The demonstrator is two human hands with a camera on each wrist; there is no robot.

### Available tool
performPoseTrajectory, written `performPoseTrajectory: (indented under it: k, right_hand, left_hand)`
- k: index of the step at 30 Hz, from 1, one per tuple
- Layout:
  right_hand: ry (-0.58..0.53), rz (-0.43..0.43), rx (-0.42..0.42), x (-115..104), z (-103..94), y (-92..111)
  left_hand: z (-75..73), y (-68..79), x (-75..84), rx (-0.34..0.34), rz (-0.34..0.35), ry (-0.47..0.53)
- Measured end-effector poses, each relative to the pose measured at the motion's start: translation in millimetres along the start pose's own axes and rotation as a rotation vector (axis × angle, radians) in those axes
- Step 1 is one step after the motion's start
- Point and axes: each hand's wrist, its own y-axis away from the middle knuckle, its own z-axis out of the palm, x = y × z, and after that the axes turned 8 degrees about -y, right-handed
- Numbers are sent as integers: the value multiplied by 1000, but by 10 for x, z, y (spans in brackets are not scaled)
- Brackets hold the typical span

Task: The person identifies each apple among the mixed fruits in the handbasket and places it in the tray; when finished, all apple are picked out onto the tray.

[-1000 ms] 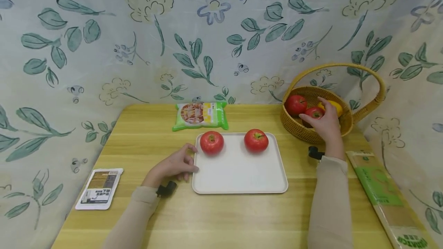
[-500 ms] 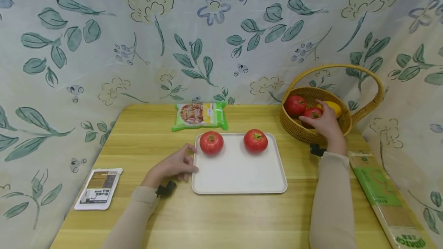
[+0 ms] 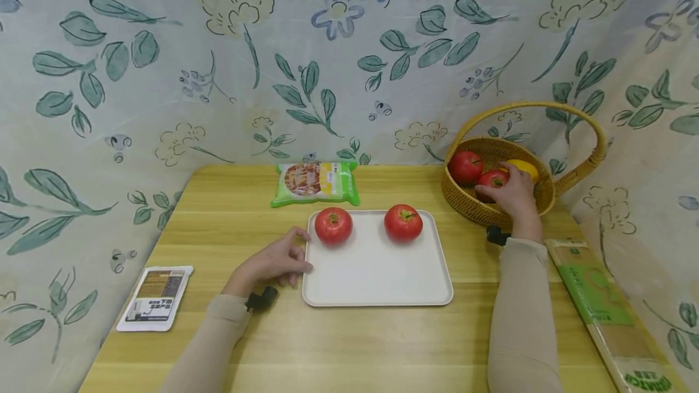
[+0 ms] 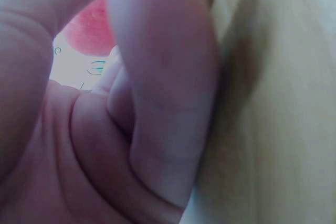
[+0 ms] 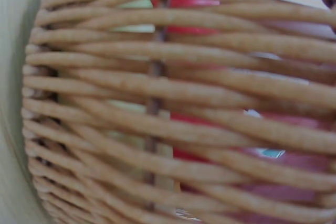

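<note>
In the head view my right hand reaches into the wicker basket, its thumb and fingers round a red apple. A second apple lies to its left and a yellow fruit, partly covered by the hand, behind it. Basket weave fills the right wrist view, with red showing through its gaps. My left hand rests at the left rim of the white tray, fingers loosely bent, thumb tip touching the rim. Two apples sit on the tray, one left, one right.
A green food bag lies behind the tray. At the left is a white packet; a long flat package lies along the right table edge. The basket's tall handle arches above it. Floral cloth hangs behind the table.
My right hand's fingers have come down slightly and closed in on the apple in the basket. The left hand, tray and its apples stay put.
</note>
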Motion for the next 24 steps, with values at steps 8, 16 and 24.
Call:
performPoseTrajectory:
  k: [8,16,24]
  right_hand:
    - [6,36,-6,-13,-6,17]
    - [21,58,1,-39,-3,5]
    - [25,66,26,-11,9,12]
  left_hand:
    - [-5,-1,-5,-3,1,10]
    - [-10,-7,-2,-2,0,16]
    - [-11,-12,-16,-6,8,13]
